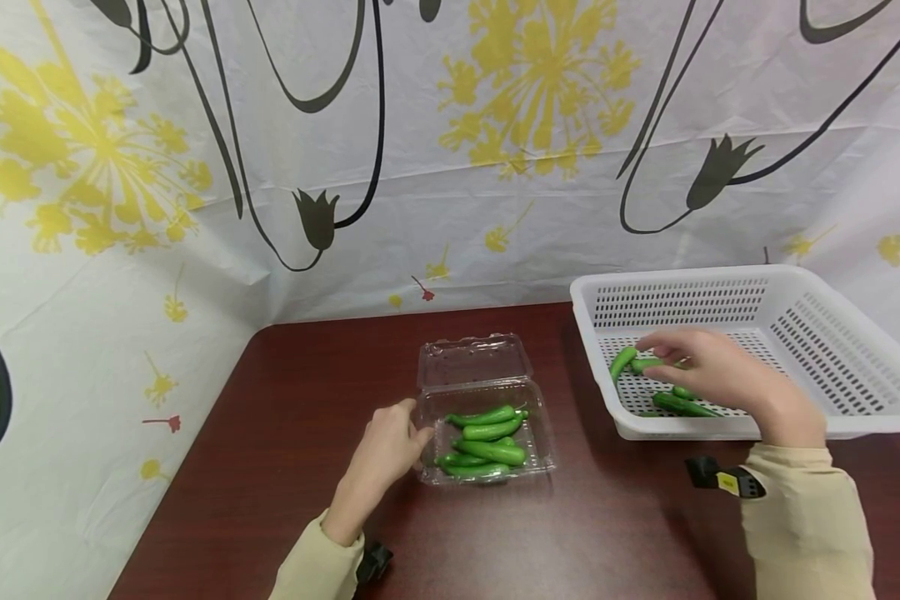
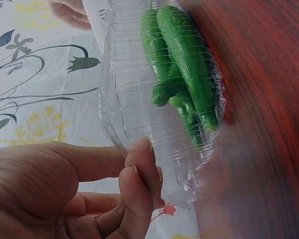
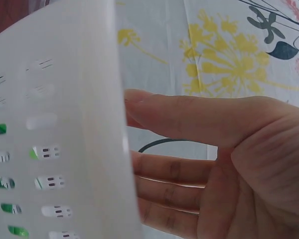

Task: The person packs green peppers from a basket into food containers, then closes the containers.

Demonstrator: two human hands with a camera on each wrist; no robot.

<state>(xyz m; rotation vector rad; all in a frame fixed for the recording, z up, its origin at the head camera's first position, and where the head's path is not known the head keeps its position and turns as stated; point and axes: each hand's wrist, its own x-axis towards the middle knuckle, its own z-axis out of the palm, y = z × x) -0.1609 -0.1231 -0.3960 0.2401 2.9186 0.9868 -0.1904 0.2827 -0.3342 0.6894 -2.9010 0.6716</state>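
My left hand (image 1: 387, 440) holds the left edge of a clear plastic clamshell box (image 1: 542, 433), with thumb and fingertips at its rim in the left wrist view. Its lid (image 1: 474, 363) is folded back, away from me. Several small green cucumbers (image 1: 492, 452) lie in the base, side by side and partly overlapping. To the right, my right hand (image 1: 712, 367) hovers over a white plastic basket (image 1: 832, 354), fingers loosely bent with nothing between them. Below it are several more green cucumbers (image 1: 682, 406), some hidden by the hand. The basket wall covers its fingertips in the right wrist view.
Both containers stand on a dark red-brown wooden table (image 1: 330, 392), the basket at the right, near the back. Behind and to the left hangs a white sheet (image 1: 390, 242) with yellow and grey flowers. The basket's slotted walls rise around the cucumbers inside.
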